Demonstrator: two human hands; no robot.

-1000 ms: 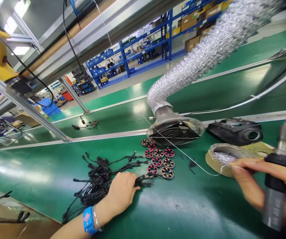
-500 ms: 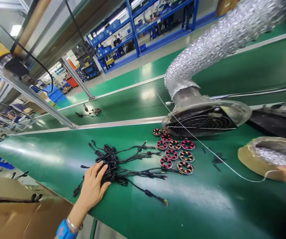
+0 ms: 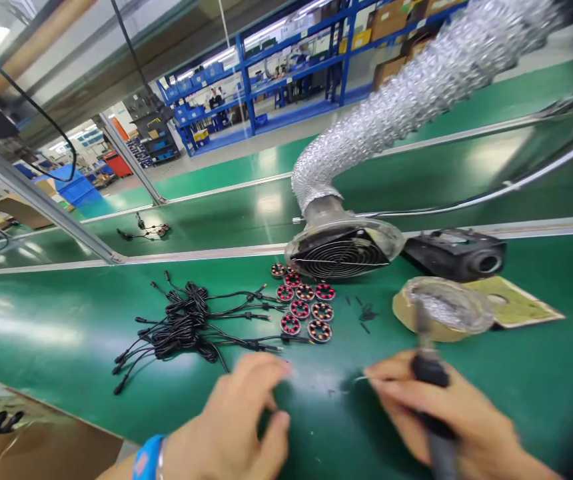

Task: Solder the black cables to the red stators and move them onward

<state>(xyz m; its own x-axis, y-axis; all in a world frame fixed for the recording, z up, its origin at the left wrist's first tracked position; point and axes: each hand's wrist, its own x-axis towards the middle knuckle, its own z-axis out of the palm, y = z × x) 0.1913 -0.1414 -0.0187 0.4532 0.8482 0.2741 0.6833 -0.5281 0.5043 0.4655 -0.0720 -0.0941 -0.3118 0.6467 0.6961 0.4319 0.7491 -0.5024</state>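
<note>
My left hand (image 3: 239, 417) is over the near part of the bench, slightly blurred, thumb and index finger apart, with nothing visible between them. Beside it lies a tangled bundle of black cables (image 3: 184, 327) with stripped ends pointing right; one cable runs behind the hand and its end is hidden. My right hand (image 3: 446, 407) is closed around a soldering iron (image 3: 432, 373), its tip up and blurred. A short end of thin pale wire, likely solder (image 3: 361, 379), sticks out from its fingertips. Several round ring boards (image 3: 320, 331) with red or orange parts stand beyond, between the hands.
A fume extractor hood (image 3: 341, 250) on a silver duct (image 3: 366, 127) hangs behind the rings. At right are a tape-wrapped round container (image 3: 416, 313), a yellowish sheet (image 3: 521, 303) and a black device (image 3: 456, 253). Small black pieces (image 3: 366, 313) lie on the bench. Cardboard box (image 3: 41, 433) at lower left.
My left hand has left the cable bundle and moved right. My right hand has come in from the right edge, now with the soldering iron in view. The view has shifted right.
</note>
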